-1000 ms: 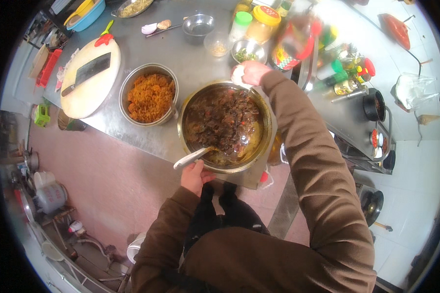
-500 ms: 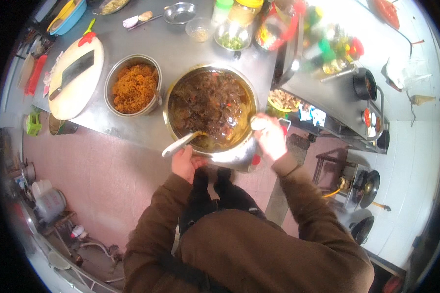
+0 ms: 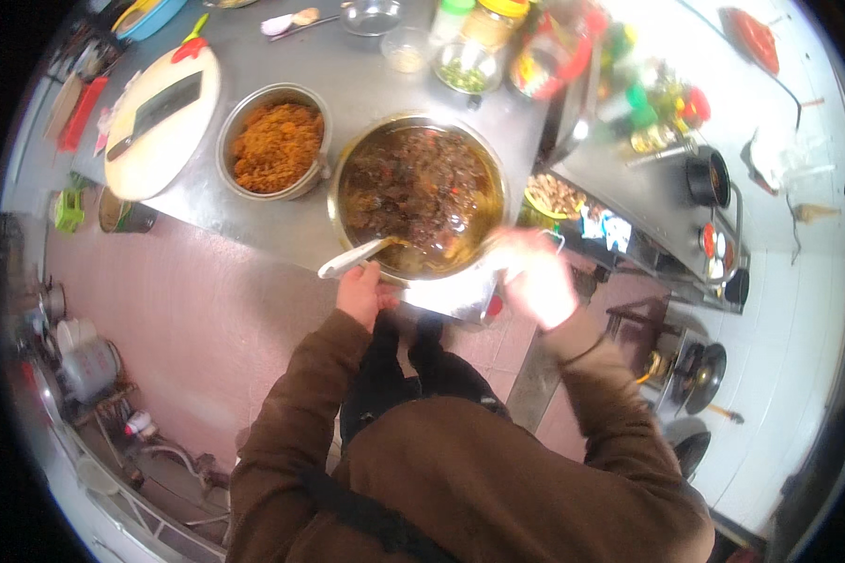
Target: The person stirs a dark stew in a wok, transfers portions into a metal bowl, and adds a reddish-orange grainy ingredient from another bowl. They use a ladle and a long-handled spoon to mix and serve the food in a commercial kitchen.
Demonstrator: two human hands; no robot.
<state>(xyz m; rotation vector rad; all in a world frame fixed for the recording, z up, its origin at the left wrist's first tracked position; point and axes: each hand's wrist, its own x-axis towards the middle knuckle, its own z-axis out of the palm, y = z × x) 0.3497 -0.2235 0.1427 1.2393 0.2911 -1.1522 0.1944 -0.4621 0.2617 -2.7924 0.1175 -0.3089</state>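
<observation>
A wide metal basin [image 3: 499,169] stands near the counter's front edge, full of dark, oily chopped food [image 3: 413,178] with red bits. A utensil with a pale handle [image 3: 352,257] rests in it, its handle lying over the near left rim. Just below that handle, my left hand [image 3: 358,297] is closed on the basin's near side, thumb by the rim. My right hand [image 3: 533,272] is at the basin's right rim, its fingers smeared by motion and glare. Whether it holds anything is not visible.
Left of the basin stands a metal pot [image 3: 225,155] of orange-brown crumbly food. Farther left, a cleaver [image 3: 164,111] lies on a round cutting board [image 3: 145,178]. Behind are a bowl of chopped greens [image 3: 467,70] and jars [image 3: 494,28]. A stove-side counter [image 3: 643,197] runs along the right.
My right hand has shifted a little right at the basin's rim and is now more blurred. My left hand stays at the near side. The whole view has shifted slightly.
</observation>
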